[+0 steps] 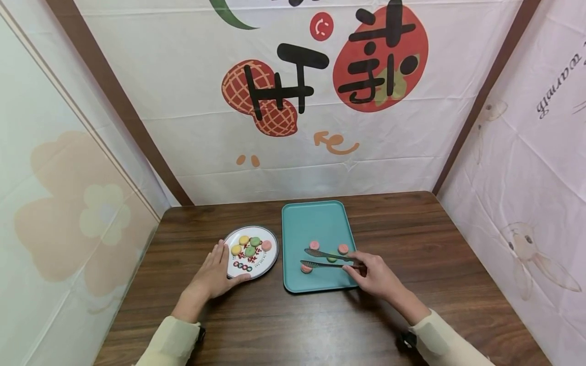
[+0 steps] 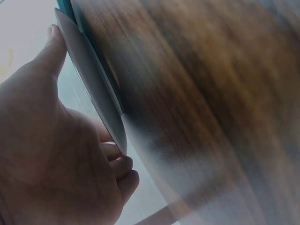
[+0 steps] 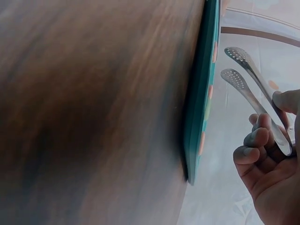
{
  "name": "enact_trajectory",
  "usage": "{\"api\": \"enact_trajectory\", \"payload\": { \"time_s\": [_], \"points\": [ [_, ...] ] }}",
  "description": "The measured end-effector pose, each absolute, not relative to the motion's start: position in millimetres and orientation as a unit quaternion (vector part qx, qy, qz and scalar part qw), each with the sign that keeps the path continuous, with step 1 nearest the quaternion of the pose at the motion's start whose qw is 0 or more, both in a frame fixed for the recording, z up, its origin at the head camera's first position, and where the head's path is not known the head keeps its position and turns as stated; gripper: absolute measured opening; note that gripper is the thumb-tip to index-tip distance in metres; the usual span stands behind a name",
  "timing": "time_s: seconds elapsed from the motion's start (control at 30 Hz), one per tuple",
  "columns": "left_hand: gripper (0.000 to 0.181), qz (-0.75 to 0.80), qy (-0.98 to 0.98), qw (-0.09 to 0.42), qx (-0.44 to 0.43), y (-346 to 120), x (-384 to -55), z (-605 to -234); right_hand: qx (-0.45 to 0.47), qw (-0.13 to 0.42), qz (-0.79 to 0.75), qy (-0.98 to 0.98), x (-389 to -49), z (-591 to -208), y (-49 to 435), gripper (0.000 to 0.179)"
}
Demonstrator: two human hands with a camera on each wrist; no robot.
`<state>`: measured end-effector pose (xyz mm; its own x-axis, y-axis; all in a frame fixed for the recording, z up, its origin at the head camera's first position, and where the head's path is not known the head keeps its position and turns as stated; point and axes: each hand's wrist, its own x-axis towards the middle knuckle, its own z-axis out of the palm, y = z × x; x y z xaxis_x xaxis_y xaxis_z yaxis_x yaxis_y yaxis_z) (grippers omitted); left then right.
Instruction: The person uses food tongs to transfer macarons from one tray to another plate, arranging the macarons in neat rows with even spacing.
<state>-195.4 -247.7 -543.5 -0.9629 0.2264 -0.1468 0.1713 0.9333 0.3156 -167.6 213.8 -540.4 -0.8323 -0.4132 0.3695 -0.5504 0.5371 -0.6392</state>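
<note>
My left hand [image 1: 212, 270] rests against the white plate [image 1: 261, 269], its fingers along the left rim and its thumb at the front rim. Yellow, green and pink macarons lie on that plate, among them a pink macaron [image 1: 266, 245]. In my right hand [image 1: 376, 274] I grip metal tongs [image 3: 253, 79], thumb on one arm and fingers on the other. Their perforated tips are apart with nothing between them, above the teal tray [image 1: 311, 218]. On the tray lie three pink macarons, one of them [image 1: 343, 248] near the right rim, and a green macaron [image 1: 331, 257] partly behind the tongs.
The plate and tray stand side by side on a dark wooden table [image 1: 293, 330]. Printed cloth [image 1: 293, 168] hangs behind the table's far edge, with more cloth [image 1: 522, 203] along the right side and a pale panel on the left.
</note>
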Motion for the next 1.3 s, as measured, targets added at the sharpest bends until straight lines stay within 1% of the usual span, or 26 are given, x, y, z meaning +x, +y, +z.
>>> {"api": "enact_trajectory", "payload": {
  "time_s": [0.67, 1.3],
  "points": [
    [0.126, 0.15, 0.979, 0.094, 0.104, -248, -195, -539, 0.286, 0.047, 0.386, -0.876, -162, -548, 223, 0.03],
    [0.128, 0.153, 0.978, 0.1, 0.103, -249, -197, -542, 0.299, 0.061, 0.378, -0.874, -163, -550, 223, 0.027]
  ]
}}
